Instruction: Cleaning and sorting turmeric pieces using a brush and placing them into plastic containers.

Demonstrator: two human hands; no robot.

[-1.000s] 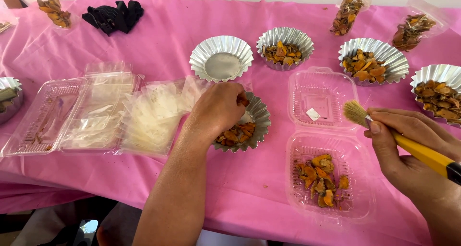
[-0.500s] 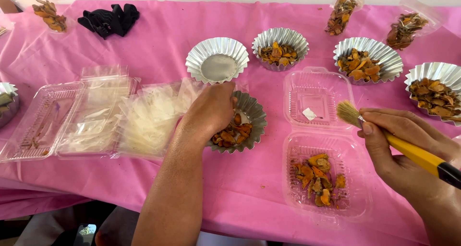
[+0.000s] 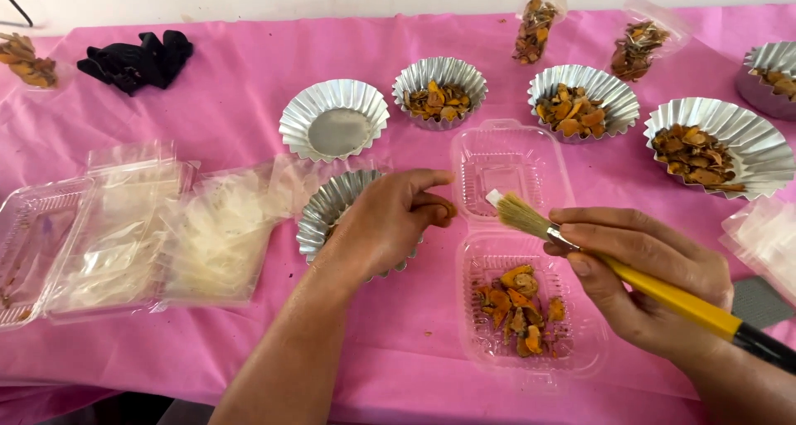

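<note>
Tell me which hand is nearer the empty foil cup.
Left. The left hand sits just below the empty foil cup, over another cup. The right hand, holding the brush, is far off to its right.

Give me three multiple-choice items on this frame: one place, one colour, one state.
1. Where do the brush bristles hover?
A. over the open clear clamshell box
B. over the black cloth
C. inside the empty foil cup

2. What colour is the brush handle?
A. green
B. yellow
C. white

3. What state is the foil cup nearest the black cloth in?
A. full of orange pieces
B. crushed flat
C. empty

Key: 1 A, the right hand holds the bristles at the box's hinge area; 2 B, the handle shows yellow with a black end; 3 C, its bare base shows.
</note>
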